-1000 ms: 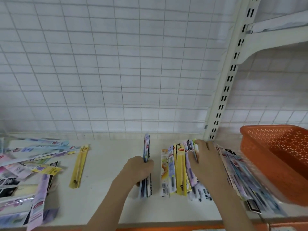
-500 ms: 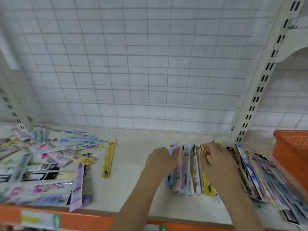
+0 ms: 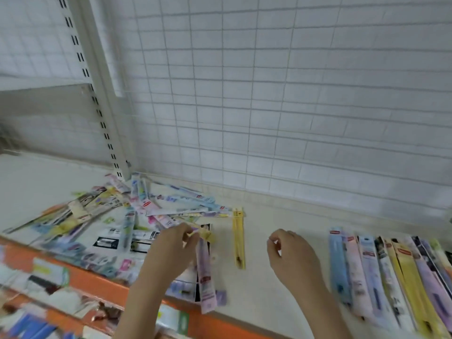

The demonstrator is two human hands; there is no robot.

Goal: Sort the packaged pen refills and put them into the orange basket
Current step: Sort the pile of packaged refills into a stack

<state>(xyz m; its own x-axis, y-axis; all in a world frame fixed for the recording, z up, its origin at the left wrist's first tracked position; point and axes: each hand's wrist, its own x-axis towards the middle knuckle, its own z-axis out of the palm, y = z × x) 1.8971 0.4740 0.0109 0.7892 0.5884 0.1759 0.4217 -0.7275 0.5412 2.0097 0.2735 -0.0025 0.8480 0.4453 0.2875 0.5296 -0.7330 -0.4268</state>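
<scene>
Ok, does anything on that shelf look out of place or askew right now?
Yes. A lone yellow refill pack lies by itself between the jumbled pile on the left and the tidy sorted row on the right. A lilac pack, near the left hand, pokes past the shelf's front edge. The orange basket is out of view.

**Head view: even light, soft focus, motion blur**

Illumination is bright, diffuse and cool, with no glare. Only faint shadows lie on the shelf [image 3: 281, 241]. Motion blur smears the loose packets [image 3: 102, 223] and the lower left corner. Wide-angle distortion bends the wire grid [image 3: 293, 94] lines towards the edges.
</scene>
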